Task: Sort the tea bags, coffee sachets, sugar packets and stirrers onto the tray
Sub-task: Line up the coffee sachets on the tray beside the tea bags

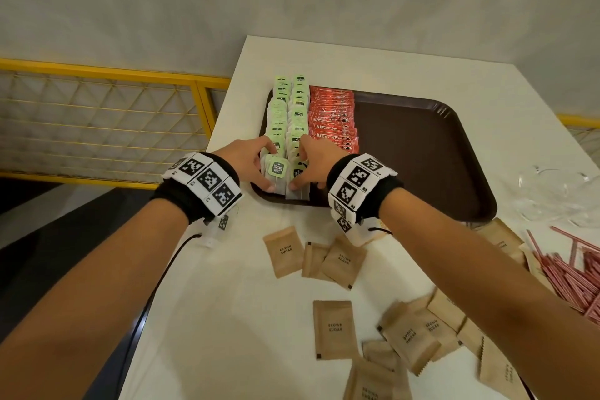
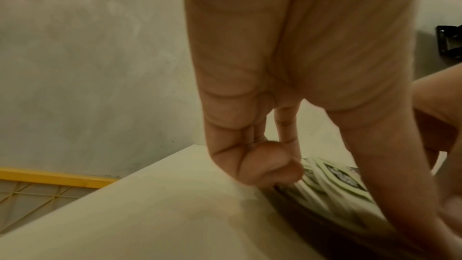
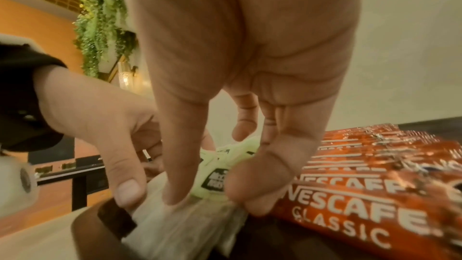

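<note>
Nearest on the white tabletop [image 1: 227, 302] lay flat brown paper sugar packets [image 1: 332, 330], scattered and partly overlapping, with a loose heap of thin red stirrers [image 1: 571, 273] at the near right; none of either had reached the tray. Just beyond them, both hands worked the near left corner of the dark brown tray [image 1: 422, 153]. The left hand [image 1: 251, 161] curled its fingers round the near end of the left row of tea bags [image 1: 285, 114], and the right hand [image 1: 313, 161] pinched the front bag of the right row, thumb and fingertips pressed to its soft white paper. The step in hand seemed to be squaring the two shingled rows of green-tagged bags; blur in the wrist views left it unclear whether any bag was lifted. Beside them, farther right, glossy red coffee sachets [image 1: 332, 117] lay in a neat overlapping column. Next, the sugar packets would want gathering and laying on the bare right part of the tray.
</note>
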`<state>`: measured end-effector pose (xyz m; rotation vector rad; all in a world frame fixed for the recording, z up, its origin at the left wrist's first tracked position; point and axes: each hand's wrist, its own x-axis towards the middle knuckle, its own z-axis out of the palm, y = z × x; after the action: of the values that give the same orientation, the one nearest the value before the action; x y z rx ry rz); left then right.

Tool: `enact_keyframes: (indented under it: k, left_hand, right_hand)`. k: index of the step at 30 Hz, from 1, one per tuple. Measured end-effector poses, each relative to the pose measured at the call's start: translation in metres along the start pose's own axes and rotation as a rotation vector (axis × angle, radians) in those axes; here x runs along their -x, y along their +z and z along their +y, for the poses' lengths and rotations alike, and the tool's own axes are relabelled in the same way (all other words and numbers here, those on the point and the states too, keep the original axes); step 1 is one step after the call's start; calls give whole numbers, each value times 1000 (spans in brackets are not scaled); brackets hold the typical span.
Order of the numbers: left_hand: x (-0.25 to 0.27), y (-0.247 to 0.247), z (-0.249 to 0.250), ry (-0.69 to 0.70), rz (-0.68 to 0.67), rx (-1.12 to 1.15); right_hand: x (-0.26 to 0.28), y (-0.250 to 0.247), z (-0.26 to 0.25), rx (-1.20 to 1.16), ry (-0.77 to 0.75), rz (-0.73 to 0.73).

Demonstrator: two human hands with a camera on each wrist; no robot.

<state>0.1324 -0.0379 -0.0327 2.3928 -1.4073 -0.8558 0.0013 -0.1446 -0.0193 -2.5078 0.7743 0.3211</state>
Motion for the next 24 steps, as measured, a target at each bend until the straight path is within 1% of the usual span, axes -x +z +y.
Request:
enact_keyframes:
  k: [3, 7, 10, 15, 20, 24]
  left_hand:
    - [-1, -2, 1, -11, 14, 1]
    - [-1, -1, 6, -4, 113, 42]
    - [-2, 2, 10, 12, 119, 35]
    - [-3, 7, 14, 74, 137, -25]
    - [-3, 6, 13, 59, 181, -44]
    - [-1, 4, 13, 54, 176, -24]
  right_hand:
    - [3, -3, 2, -128, 33, -1]
    - [3, -7, 7, -302, 78, 32]
    - [3, -7, 10, -364, 103, 41]
    - [4, 1, 8, -336, 117, 15]
    - [6, 2, 6, -255, 102, 19]
    - [9, 4, 4, -221, 90, 3]
